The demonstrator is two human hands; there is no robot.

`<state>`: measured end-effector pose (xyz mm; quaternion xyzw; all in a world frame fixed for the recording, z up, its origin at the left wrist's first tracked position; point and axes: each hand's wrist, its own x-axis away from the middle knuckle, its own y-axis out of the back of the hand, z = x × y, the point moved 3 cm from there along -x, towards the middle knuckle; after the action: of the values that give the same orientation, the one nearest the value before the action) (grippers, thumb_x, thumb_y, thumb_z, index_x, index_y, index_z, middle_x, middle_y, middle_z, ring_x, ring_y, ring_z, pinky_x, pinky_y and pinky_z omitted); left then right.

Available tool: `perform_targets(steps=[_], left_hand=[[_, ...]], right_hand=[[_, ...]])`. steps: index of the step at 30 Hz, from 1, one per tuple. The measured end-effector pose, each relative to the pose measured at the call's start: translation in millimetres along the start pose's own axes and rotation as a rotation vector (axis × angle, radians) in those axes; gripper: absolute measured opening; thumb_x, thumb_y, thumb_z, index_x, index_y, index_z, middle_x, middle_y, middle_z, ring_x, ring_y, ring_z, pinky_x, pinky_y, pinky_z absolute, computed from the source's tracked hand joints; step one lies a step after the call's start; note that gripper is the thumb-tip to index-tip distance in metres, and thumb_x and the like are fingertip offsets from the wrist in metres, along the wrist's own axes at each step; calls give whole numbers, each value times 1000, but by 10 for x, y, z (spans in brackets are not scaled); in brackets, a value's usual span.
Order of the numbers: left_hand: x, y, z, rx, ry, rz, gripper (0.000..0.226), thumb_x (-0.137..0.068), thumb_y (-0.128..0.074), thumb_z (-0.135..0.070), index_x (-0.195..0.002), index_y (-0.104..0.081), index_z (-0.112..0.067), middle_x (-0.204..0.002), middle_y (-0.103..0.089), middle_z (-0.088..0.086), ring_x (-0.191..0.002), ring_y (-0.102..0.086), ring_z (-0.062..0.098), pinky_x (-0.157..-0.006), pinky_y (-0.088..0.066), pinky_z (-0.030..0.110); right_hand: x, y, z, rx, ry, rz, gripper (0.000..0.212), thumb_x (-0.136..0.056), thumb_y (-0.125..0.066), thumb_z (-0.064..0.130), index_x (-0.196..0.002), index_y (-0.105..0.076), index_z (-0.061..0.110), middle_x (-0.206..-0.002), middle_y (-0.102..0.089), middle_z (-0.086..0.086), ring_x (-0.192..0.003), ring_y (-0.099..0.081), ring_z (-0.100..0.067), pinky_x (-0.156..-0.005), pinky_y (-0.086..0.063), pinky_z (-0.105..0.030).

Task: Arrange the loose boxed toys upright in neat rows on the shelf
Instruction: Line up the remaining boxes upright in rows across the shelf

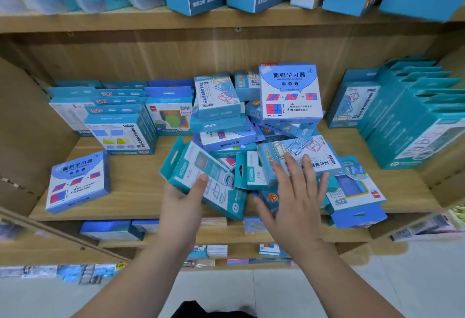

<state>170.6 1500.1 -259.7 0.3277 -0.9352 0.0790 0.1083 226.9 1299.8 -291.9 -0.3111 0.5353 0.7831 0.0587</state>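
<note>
Wooden shelf (130, 192) boards fill the view, the middle one strewn with loose blue toy boxes. Well left of the left fingers a square box (78, 182) lies tilted near the front edge, with rows of upright boxes (120, 126) standing behind it. The left hand (183, 202) grips a teal box (196, 164) with a hang tab, thumb on its face, fingers hidden beneath. The box is held askew at the left side of the heap (226, 139). The right hand (294, 192) is spread, fingers straight, holding nothing, over a frame-printed box (302, 149) lying on the heap; whether the tips touch it I cannot tell. Beyond those fingertips a large box (290, 91) stands perched on the pile. Just right of them a blue box (357, 214) overhangs the shelf's front edge. Far right, turquoise boxes (402, 116) stand packed in rows. Pulling from the heap's base could shift what props the large box and topple it. A sideways sweep of the right hand could knock the blue box to the floor.
</note>
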Motion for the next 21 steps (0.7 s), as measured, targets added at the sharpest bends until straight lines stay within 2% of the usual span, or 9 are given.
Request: perform_targets(steps=[2,6,9,13,16,18,21], left_hand=[[18,-27,-12,13,-36,-3,21,-97,-63,-16,-113,-55,-25,-106,-74,-7,-95,-73,8,-75,-58,29],[84,98,-237,2,-186,-38,16,-96,-63,-13,-108,-55,-17,-104,-73,-1,-96,-73,16,-71,-61,33],[139,203,-558,-43,-311,-34,13,-95,-64,-16,-107,-59,-15,-100,-74,-4,-90,-73,13,-66,-61,26],[169,129,-862,-87,-370,121,11,-93,-65,-19,-101,-62,-25,-99,-75,-9,-88,-74,11,-68,-61,35],[234,-86,-943,-41,-346,271,11,-92,-66,-13,-100,-63,-19,-94,-76,-5,-81,-74,12,-65,-61,29],[322,-272,-957,-7,-343,364,13,-91,-66,-10,-101,-63,-17,-94,-77,-3,-82,-74,13,-68,-61,29],[498,-586,-944,13,-358,477,17,-89,-68,-6,-103,-63,-15,-95,-77,-4,-84,-73,11,-70,-60,26]], right_hand=[[14,42,-14,-53,-1,-3,71,-85,-65,53,-144,-45,20,-160,-32,-9,-153,-14,-33,-118,-12,-66],[9,189,-16,-116,-51,-20,63,-89,-56,55,-140,-51,18,-158,-34,-13,-153,-15,-33,-117,-23,-62],[-21,306,-8,-144,-135,-4,60,-90,-55,55,-137,-54,18,-154,-38,-9,-152,-19,-30,-116,-29,-57],[-66,499,54,-194,-205,-7,52,-94,-51,53,-131,-59,18,-148,-45,-5,-146,-29,-28,-116,-32,-50],[-70,760,167,-356,-193,-32,45,-96,-51,47,-130,-60,18,-137,-52,1,-134,-43,-19,-110,-36,-39],[-63,934,216,-480,-219,-21,43,-95,-54,46,-133,-56,24,-133,-54,9,-128,-48,-11,-104,-41,-32],[-37,1138,189,-570,-253,-2,50,-90,-64,44,-137,-47,37,-129,-55,17,-118,-57,-10,-94,-47,-23]])
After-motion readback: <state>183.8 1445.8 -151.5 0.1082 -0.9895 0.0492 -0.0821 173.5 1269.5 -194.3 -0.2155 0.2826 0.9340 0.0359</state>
